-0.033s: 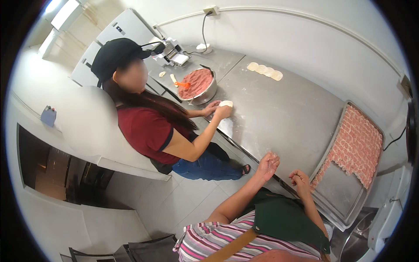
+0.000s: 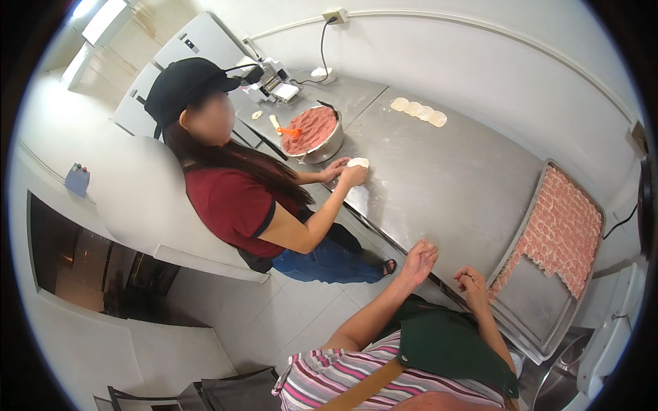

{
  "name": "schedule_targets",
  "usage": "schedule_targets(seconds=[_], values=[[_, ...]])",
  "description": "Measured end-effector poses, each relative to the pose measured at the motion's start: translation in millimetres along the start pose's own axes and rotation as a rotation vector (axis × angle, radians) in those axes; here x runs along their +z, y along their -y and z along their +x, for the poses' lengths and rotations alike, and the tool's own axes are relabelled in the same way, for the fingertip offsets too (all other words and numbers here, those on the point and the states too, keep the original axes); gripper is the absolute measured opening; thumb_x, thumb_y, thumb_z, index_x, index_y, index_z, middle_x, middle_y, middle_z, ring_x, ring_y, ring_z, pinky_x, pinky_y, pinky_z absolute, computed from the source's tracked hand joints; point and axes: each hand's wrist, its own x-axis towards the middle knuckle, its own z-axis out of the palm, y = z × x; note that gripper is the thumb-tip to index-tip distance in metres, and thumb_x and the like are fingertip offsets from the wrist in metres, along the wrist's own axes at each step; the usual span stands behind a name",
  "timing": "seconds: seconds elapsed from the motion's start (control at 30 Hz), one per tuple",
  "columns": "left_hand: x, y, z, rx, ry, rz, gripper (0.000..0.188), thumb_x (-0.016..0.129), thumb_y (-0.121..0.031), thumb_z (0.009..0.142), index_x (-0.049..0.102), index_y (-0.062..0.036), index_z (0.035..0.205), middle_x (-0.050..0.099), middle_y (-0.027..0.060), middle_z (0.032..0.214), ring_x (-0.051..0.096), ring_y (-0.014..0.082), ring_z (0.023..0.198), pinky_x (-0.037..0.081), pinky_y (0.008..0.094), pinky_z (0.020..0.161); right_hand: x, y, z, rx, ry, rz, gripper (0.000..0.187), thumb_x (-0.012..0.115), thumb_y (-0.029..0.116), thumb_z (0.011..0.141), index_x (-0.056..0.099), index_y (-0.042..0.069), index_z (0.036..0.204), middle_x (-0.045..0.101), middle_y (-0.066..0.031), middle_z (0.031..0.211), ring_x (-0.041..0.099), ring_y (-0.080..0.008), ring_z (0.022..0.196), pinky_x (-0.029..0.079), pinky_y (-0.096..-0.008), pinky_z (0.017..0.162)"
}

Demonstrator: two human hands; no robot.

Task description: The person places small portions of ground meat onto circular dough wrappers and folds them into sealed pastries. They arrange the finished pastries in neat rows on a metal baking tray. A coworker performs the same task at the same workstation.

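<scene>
My left hand (image 2: pixel 420 262) hovers at the front edge of the steel table (image 2: pixel 439 185), its fingers curled in loosely and nothing seen in them. Just to the right, my right hand (image 2: pixel 471 282) is also curled, close to the near left corner of a large metal tray (image 2: pixel 541 291). Packed rows of small open-topped dumplings (image 2: pixel 562 222) with pink filling cover much of that tray; its near part is bare metal. A row of overlapping round dough wrappers (image 2: pixel 419 111) lies by the wall. Neither hand touches the dumplings or the wrappers.
At left, a co-worker (image 2: pixel 233 198) in a red shirt holds a pale wrapper (image 2: pixel 357 163) in both hands. Beside them stands a metal bowl (image 2: pixel 322 149) of ground meat (image 2: pixel 312 130) with an orange-handled tool (image 2: pixel 290 133). Behind is a small machine (image 2: pixel 274 82); a cord (image 2: pixel 322 51) hangs there.
</scene>
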Motion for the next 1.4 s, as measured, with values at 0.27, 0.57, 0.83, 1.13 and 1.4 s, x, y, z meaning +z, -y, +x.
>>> schedule_targets(seconds=[0.27,0.57,0.83,1.13,1.4], values=[[-14.6,-39.7,-18.6,0.057,0.088,0.125,0.021,0.055,0.002,0.081,0.042,-0.0122,0.072,0.040,-0.0022,0.069,0.039,0.0100,0.063,0.035,0.0236,0.058,33.0,-5.6,15.3,0.106,0.015,-0.060,0.015,0.050,0.010,0.088,0.062,0.002,0.089,0.053,0.0016,0.071,0.047,-0.0068,0.064,0.040,-0.0221,0.058],[4.6,-31.2,-52.4,-0.214,0.116,0.719,0.002,0.057,-0.005,0.093,0.058,-0.0045,0.092,0.060,0.0023,0.091,0.059,0.0119,0.085,0.047,0.0262,0.079,86.9,11.0,-9.8,-0.090,-0.300,-0.029,0.022,0.070,0.015,0.086,0.064,0.002,0.103,0.063,-0.0072,0.096,0.062,-0.0143,0.089,0.050,-0.0281,0.077],[-25.0,-23.0,-82.1,-0.431,0.205,0.685,0.009,0.058,-0.007,0.094,0.061,-0.0024,0.101,0.064,0.0041,0.096,0.061,0.0135,0.092,0.050,0.0295,0.088,102.9,-31.9,-59.2,-0.006,-0.457,0.152,0.017,0.068,0.007,0.087,0.064,0.000,0.102,0.068,-0.0033,0.093,0.063,-0.0098,0.086,0.050,-0.0247,0.078],[-31.4,15.4,-136.1,-0.582,0.375,0.862,0.012,0.061,-0.011,0.093,0.064,-0.0008,0.099,0.065,0.0033,0.091,0.060,0.0098,0.081,0.050,0.0240,0.073,101.8,-44.4,-153.8,-0.014,-0.557,0.193,0.012,0.068,0.004,0.086,0.064,-0.001,0.097,0.067,-0.0043,0.089,0.064,-0.0102,0.082,0.051,-0.0236,0.075],[-26.7,125.0,-249.2,-0.902,0.825,0.994,0.015,0.063,-0.012,0.092,0.066,-0.0001,0.101,0.065,0.0022,0.091,0.058,0.0095,0.082,0.047,0.0244,0.076,114.6,-73.9,-353.1,-0.172,-0.805,0.334,0.009,0.067,0.004,0.086,0.060,0.001,0.090,0.067,-0.0062,0.085,0.067,-0.0128,0.079,0.050,-0.0222,0.069]])
